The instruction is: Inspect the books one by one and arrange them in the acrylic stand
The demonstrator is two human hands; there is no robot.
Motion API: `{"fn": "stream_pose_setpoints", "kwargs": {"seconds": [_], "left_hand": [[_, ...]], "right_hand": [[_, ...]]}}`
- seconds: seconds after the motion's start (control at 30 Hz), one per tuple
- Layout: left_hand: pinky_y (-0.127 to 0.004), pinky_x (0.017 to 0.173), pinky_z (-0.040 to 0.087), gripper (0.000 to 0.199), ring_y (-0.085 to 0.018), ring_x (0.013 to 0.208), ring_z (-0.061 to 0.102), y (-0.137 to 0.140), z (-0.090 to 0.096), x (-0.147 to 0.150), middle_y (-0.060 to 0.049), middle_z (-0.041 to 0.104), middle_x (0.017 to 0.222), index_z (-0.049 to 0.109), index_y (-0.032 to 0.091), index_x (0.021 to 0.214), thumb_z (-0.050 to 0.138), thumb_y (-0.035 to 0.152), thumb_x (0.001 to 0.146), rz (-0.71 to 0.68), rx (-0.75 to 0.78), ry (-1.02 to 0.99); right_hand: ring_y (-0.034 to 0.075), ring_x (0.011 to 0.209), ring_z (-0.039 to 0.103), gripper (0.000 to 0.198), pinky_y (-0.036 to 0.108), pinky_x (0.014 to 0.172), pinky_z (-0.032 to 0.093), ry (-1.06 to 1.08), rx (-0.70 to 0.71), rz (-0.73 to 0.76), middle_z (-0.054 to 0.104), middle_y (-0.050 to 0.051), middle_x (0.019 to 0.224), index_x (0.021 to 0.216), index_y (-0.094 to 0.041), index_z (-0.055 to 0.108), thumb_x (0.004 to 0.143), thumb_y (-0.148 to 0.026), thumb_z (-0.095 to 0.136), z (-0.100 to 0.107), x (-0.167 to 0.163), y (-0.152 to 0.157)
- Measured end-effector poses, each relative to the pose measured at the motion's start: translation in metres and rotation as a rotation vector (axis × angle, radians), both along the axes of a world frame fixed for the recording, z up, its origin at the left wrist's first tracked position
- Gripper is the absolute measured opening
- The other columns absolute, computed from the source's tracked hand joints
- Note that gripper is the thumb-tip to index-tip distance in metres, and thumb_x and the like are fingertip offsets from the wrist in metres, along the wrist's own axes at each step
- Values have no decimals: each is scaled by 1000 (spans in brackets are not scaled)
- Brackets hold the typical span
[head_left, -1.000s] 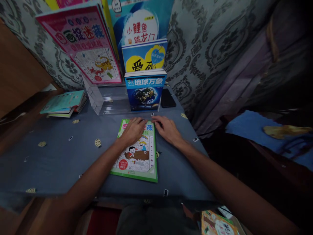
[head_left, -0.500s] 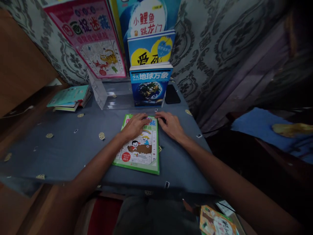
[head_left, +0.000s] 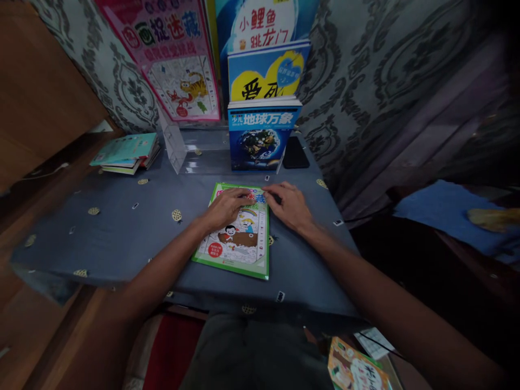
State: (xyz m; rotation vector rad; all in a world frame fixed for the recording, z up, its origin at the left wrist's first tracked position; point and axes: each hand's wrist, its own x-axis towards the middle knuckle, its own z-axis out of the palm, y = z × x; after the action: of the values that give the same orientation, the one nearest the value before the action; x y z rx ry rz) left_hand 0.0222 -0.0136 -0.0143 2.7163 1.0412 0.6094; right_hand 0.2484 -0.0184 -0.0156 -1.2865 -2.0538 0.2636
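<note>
A green-edged picture book (head_left: 239, 252) lies closed on the cloth-covered table, its cover drawing facing up. My left hand (head_left: 229, 208) rests flat across the upper part of the cover, fingers stretched over the title. At the book's top right corner is my right hand (head_left: 289, 205), thumb and forefinger tips close together on the corner. The left fingers hide part of the title.
Behind the book, a clear acrylic stand (head_left: 179, 151) carries a pink book (head_left: 179, 70) and a blue earth book (head_left: 260, 141). A black phone (head_left: 296, 153) lies right of it. Several stacked books (head_left: 128, 151) sit at left. An orange book (head_left: 353, 365) is below the table edge.
The view has shifted slightly, so the table and stand appear a little further right and higher. Both hands stay at the same places on the book.
</note>
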Motion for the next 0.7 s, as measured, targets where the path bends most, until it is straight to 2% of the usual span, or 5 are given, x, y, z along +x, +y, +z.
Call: {"fn": "stream_pose_setpoints", "kwargs": {"seconds": [0.27, 0.37, 0.47, 0.57, 0.7], "left_hand": [[-45, 113, 46, 44, -22, 127, 61, 0, 1, 1, -9, 67, 135, 74, 22, 115, 46, 2, 88, -16, -2, -19], [-48, 112, 47, 44, -23, 128, 61, 2, -3, -1, -9, 67, 135, 72, 21, 117, 47, 2, 87, -17, 14, -28], [-47, 111, 47, 42, -23, 126, 62, 4, -6, -2, -11, 67, 134, 72, 19, 117, 49, 1, 86, -54, 47, -52], [-45, 110, 48, 40, -22, 124, 63, 4, -5, -2, -11, 68, 131, 73, 19, 114, 50, 1, 87, -67, 60, -52], [-46, 111, 47, 42, -22, 125, 61, 2, -1, -2, -10, 67, 132, 72, 21, 117, 47, 1, 90, -59, 56, -24]], "right_hand": [[23, 77, 69, 29, 39, 82, 54, 145, -96, 178, 76, 5, 81, 109, -24, 76, 92, -32, 53, 13, -20, -26], [20, 70, 70, 33, 35, 74, 55, 250, -195, 261, 77, 5, 85, 116, -20, 72, 91, -33, 54, 12, -25, -32], [16, 58, 66, 36, 30, 61, 53, 368, -280, 331, 74, 3, 74, 117, -17, 71, 91, -36, 54, 12, -26, -33], [13, 48, 59, 35, 25, 50, 45, 452, -318, 304, 68, 0, 62, 110, -17, 73, 91, -40, 55, 14, -25, -32], [14, 46, 54, 36, 26, 50, 41, 549, -394, 255, 61, -3, 52, 100, -18, 76, 85, -48, 64, 22, -23, -29]]}}
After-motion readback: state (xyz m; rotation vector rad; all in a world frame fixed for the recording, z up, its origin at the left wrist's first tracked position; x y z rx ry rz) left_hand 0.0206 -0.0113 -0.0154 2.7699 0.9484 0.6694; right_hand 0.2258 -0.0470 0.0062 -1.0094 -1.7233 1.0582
